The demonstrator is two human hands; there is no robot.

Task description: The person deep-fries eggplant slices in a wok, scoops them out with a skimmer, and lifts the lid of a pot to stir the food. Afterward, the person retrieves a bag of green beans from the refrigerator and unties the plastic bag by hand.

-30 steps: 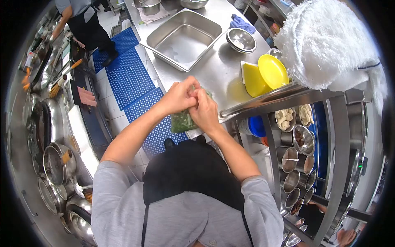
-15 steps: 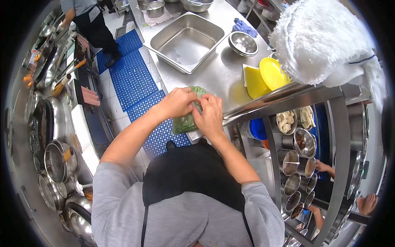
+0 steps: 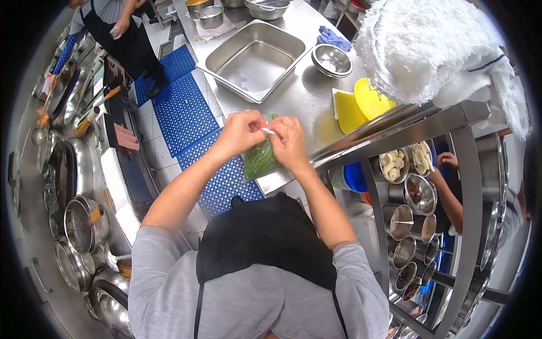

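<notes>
A clear plastic bag point(image 3: 259, 161) of cut green vegetables hangs at the corner of the steel table, over its edge. Its twisted whitish neck is pinched between the closed fingers of my left hand point(image 3: 243, 134) and my right hand point(image 3: 288, 144). The two hands nearly touch, and the neck spans the small gap between their fingertips. The exact kind of vegetable is too small to tell.
A deep steel pan point(image 3: 257, 59) stands on the steel table point(image 3: 282, 107). Near it are stacked metal bowls point(image 3: 332, 60), a yellow container point(image 3: 370, 104) and a blue glove point(image 3: 333, 38). White towels point(image 3: 432, 53) top the right-hand rack, above ingredient pots. A person point(image 3: 121, 42) stands at the stoves.
The bag has risen a little, and its twisted neck now shows between my fingers. The person by the stoves has turned, and another person's arm reaches further in among the pots.
</notes>
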